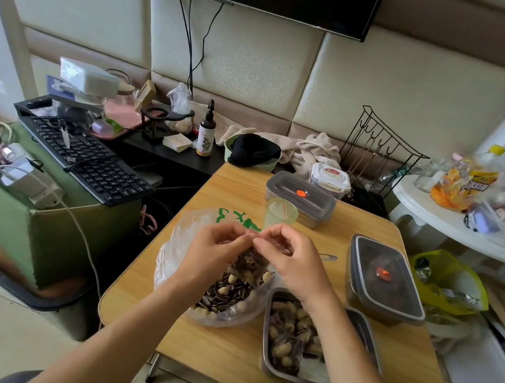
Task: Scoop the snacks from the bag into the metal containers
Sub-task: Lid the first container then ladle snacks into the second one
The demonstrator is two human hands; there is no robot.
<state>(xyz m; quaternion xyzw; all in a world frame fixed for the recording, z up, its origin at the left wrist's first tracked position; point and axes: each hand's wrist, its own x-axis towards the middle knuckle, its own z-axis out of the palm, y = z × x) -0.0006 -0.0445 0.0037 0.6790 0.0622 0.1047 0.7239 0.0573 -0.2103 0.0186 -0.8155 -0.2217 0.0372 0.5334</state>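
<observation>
The bag [173, 245], clear plastic with green print, sits open near the left edge of the table [223, 354]. The snacks [225, 290] inside it are striped seeds mixed with pale nuts. Above its mouth we hold a small packet [249, 263] of dark pieces. Our left hand [218, 248] and right hand [290, 260] each pinch its top between thumb and fingertips, the two hands almost touching. We judge that we are working the packet open, though whether by tearing or untwisting we cannot tell.

Just right of the bag, toward the near right corner, lies the open container [367, 332], already holding nuts and more such packets. A lidded container [387, 279] stands by the right edge. A far container [300, 197], also lidded, stands toward the far edge with a green cup [280, 214] in front of it.

What worries us most is the packet giving way all at once. A sharp pull could fling its pieces across the table or drop them into the loose seeds instead of the open container. The bag has soft walls and nothing bracing it, so a nudge from our left wrist could slump it and spill seeds off the left edge. Our right forearm crosses over the open container, which lies close to the near edge, and a careless drop of that arm could tip or shove it.
</observation>
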